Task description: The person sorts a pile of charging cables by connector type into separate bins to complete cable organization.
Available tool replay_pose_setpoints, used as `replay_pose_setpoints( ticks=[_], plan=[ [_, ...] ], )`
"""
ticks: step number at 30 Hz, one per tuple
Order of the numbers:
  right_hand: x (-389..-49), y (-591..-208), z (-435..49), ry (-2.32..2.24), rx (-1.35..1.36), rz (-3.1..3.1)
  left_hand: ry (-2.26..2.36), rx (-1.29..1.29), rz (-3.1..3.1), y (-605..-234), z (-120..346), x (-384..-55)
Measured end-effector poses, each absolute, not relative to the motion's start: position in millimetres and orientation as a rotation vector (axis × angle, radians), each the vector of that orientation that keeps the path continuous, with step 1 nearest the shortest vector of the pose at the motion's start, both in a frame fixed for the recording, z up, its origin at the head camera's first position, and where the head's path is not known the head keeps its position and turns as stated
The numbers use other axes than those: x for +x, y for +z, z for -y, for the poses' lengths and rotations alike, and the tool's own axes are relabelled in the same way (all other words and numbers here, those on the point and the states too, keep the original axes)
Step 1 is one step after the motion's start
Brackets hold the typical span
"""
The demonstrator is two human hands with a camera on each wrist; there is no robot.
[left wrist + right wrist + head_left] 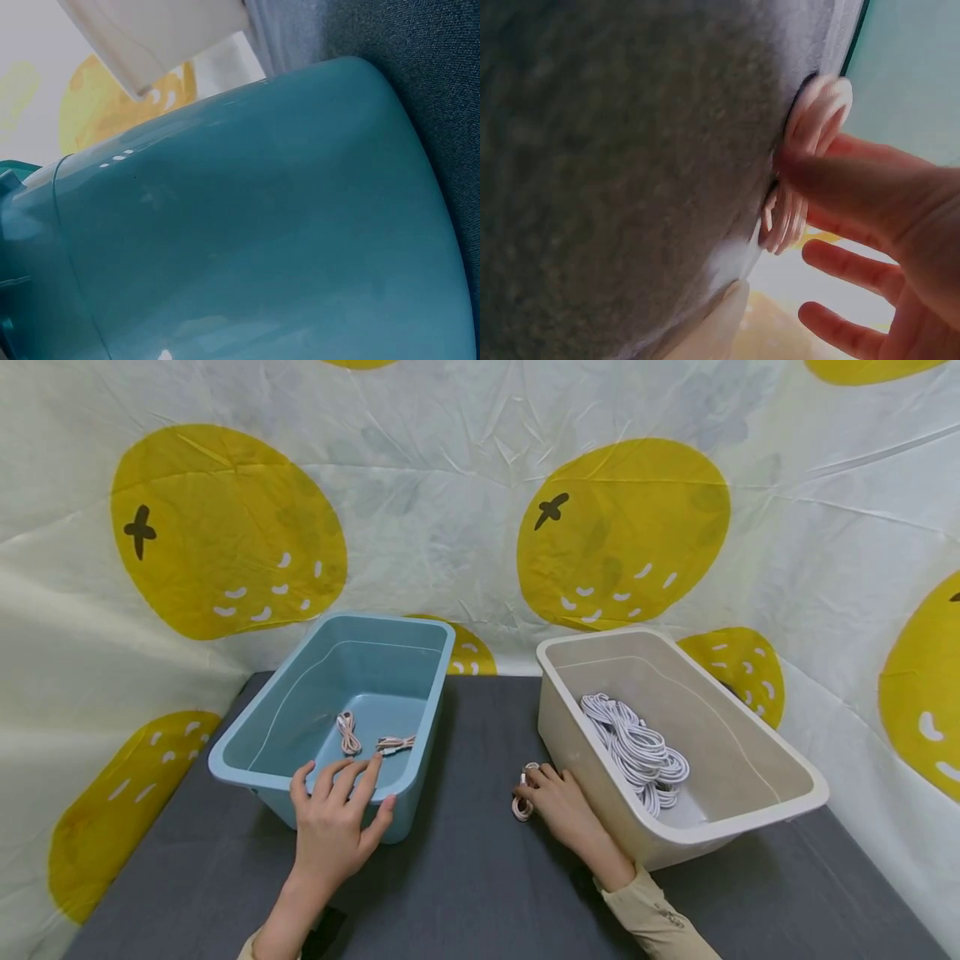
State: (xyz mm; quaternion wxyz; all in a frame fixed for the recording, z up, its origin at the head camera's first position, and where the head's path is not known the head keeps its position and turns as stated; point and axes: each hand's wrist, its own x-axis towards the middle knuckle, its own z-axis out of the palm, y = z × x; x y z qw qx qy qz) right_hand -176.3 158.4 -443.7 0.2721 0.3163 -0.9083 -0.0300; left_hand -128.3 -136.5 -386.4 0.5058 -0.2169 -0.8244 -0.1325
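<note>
My right hand [566,810] pinches a pinkish coiled cable [521,810] on the dark table, between the two bins. In the right wrist view the thumb and a finger meet around the middle of the coil [821,112], while two other fingers stay apart from it. My left hand [333,827] lies at the near rim of the blue bin [438,702], fingers spread and holding nothing. Two pinkish tied cables, a left one [348,733] and a right one [395,744], lie inside that bin. The left wrist view shows only the bin's outer wall [262,210]; the hand is hidden there.
A beige bin [750,735] stands to the right, close beside my right forearm, with a heap of white coiled cables [637,752] in it. Dark cloth covers the table [480,877]. Behind hangs a pale curtain [435,527] with yellow fruit shapes.
</note>
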Motion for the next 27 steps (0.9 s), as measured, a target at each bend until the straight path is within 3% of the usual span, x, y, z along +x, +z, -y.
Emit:
replay_pose_setpoints(
  ticks=[9, 27],
  plan=[
    [-172, -443, -152, -0.033, 0.993, 2.528, -0.317, -0.525, 1.989, -387, 136, -129],
    [-171, -437, -145, -0.044, 1.005, 2.484, -0.32, -0.52, 1.991, -388, 137, -129]
  ],
)
